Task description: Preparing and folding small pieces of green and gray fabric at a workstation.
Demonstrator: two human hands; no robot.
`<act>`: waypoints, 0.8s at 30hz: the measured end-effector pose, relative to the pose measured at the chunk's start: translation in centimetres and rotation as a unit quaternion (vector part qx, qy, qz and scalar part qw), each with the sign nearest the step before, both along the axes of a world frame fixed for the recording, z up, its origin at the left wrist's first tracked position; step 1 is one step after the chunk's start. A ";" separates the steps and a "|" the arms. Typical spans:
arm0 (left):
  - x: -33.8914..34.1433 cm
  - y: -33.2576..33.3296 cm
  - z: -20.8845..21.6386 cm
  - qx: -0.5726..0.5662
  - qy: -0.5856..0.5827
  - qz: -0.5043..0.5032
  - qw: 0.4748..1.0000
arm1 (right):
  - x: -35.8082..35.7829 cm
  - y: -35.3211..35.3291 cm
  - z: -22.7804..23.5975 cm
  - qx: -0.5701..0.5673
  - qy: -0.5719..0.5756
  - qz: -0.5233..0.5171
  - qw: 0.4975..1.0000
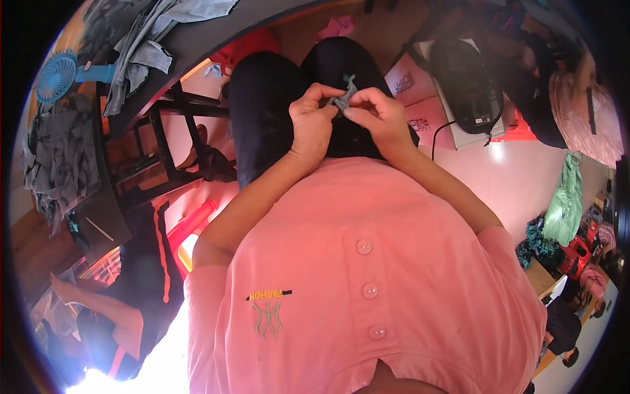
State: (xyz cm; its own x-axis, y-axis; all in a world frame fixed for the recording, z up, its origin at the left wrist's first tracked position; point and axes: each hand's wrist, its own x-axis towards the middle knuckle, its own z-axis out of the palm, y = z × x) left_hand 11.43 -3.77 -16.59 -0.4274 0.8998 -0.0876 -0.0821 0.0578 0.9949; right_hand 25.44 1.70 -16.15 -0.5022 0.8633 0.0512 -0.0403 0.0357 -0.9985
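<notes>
A small piece of grey cloth [342, 101] is held up over my dark-trousered lap, its narrow end pointing away from me. My left hand [311, 121] pinches it from one side, with thumb and forefinger together. My right hand [384, 121] pinches the other side, so the two sets of fingertips almost meet. The fingers partly cover the cloth, and its full shape is hidden.
On the left, a dark table [190, 49] carries grey cloth pieces [141, 59] and a blue handheld fan [58, 75]. More grey cloth [62, 164] is heaped nearby. A person's arm [105, 302] shows lower left. Cartons [430, 121] and a black object [466, 85] stand right.
</notes>
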 end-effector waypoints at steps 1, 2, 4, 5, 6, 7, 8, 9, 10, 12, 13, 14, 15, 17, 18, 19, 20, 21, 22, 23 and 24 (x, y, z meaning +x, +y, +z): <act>0.0 0.0 0.1 0.001 0.000 0.000 1.000 | -0.3 0.2 -0.3 0.023 -0.011 -0.004 1.000; 0.1 0.0 0.2 0.002 -0.016 -0.008 1.000 | -0.2 0.5 -0.4 0.024 -0.011 -0.004 1.000; 0.2 0.0 0.7 0.000 -0.032 -0.017 0.999 | 0.0 0.9 -0.3 -0.006 -0.050 0.015 0.999; 0.4 0.1 1.2 -0.019 -0.032 -0.018 0.999 | 0.1 0.9 -0.3 -0.008 -0.050 0.013 0.999; 0.5 0.1 1.5 -0.039 -0.032 -0.019 0.999 | 0.1 1.0 -0.2 -0.012 -0.028 0.008 0.999; 0.4 0.1 1.4 -0.039 -0.031 -0.018 0.999 | 0.2 1.1 -0.1 -0.013 -0.006 0.005 1.000; 0.4 0.1 1.3 -0.014 -0.006 -0.015 1.000 | 0.3 1.0 0.0 -0.013 -0.006 0.006 1.000; 0.4 0.0 1.1 0.012 0.020 -0.013 1.000 | 0.4 0.8 0.1 -0.019 -0.013 0.004 1.000; 0.3 -0.1 0.8 0.012 0.020 -0.012 1.000 | 0.5 0.7 0.1 -0.025 -0.019 0.001 1.000; 0.3 -0.3 0.1 -0.018 0.080 -0.017 0.996 | 0.2 0.7 0.2 0.011 -0.012 0.011 1.000; 0.4 -0.2 0.1 -0.020 0.079 -0.017 0.997 | 0.2 0.5 0.3 0.046 -0.007 0.020 0.999; 0.7 0.0 0.0 -0.006 0.047 -0.025 0.999 | 0.4 0.3 0.4 0.045 -0.008 0.020 0.999; 0.8 0.0 0.0 0.007 0.015 -0.032 0.999 | 0.8 0.1 0.4 0.065 -0.033 0.042 0.996; 0.3 -0.3 -0.3 0.006 0.061 -0.062 0.996 | 1.1 0.2 0.4 0.087 -0.056 0.064 0.993; 0.1 -0.4 -0.5 0.005 0.105 -0.091 0.990 | 1.2 0.2 0.3 0.088 -0.062 0.074 0.991; 0.0 -0.4 -0.3 0.003 0.105 -0.089 0.990 | 1.3 0.2 0.3 0.090 -0.069 0.086 0.990; -0.1 -0.3 0.0 -0.008 0.118 -0.097 0.988 | 1.3 0.3 0.1 0.088 -0.069 0.088 0.990; -0.2 -0.2 0.1 -0.020 0.131 -0.105 0.986 | 1.2 0.5 -0.1 0.088 -0.064 0.086 0.990; -0.3 -0.2 -0.2 -0.021 0.131 -0.101 0.986 | 1.0 0.6 -0.2 0.089 -0.059 0.086 0.991; -0.2 0.1 -0.9 -0.012 0.139 -0.076 0.987 | 0.8 0.7 -0.3 0.095 -0.055 0.087 0.990; -0.1 0.2 -1.5 -0.003 0.147 -0.050 0.988 | 0.5 0.7 -0.7 0.062 -0.053 0.089 0.993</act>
State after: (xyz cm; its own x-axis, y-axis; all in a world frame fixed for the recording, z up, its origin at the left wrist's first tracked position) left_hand 11.33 -3.58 -18.08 -0.3442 0.9386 0.0225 0.2174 0.0564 0.9744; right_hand 25.92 2.41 -16.81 -0.6548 0.7504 0.0904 0.0471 0.1599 -0.9860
